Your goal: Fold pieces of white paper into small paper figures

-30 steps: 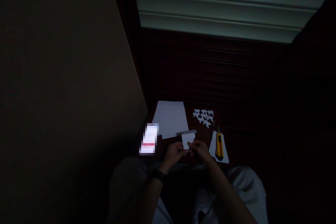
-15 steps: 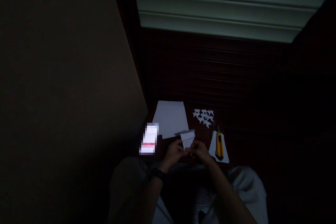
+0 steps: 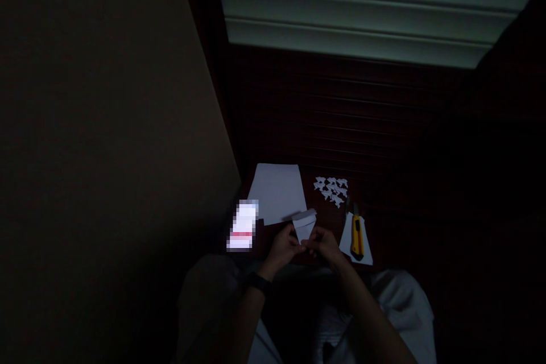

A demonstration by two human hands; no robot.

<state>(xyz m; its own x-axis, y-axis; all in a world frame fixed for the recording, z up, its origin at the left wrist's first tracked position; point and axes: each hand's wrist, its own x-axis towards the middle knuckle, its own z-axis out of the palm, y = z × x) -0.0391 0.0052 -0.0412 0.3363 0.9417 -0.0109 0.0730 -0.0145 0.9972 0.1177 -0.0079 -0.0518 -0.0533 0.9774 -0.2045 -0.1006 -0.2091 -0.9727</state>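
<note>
Between my hands, a small piece of folded white paper (image 3: pixel 304 227) stands with its wide end away from me and its narrow end at my fingertips. My left hand (image 3: pixel 285 246) pinches the lower left side of the paper, thumb near the point. My right hand (image 3: pixel 323 244) grips its lower right edge, fingers bent. A flap at the far end of the paper is partly lifted. The fingertips of both hands nearly meet at the narrow end, and finer creases are hard to make out in the dim light.
A stack of white sheets (image 3: pixel 277 190) lies behind my left hand, beside a bright blurred-out phone (image 3: pixel 242 226). Several small folded paper shapes (image 3: pixel 331 190) sit at the back right. Near my right hand, a yellow utility knife (image 3: pixel 357 238) rests on white paper pieces (image 3: pixel 346 242).
The flap at the paper's far end has tilted up slightly and its outline has changed. Both hands stay nearly in place, still holding the paper.
</note>
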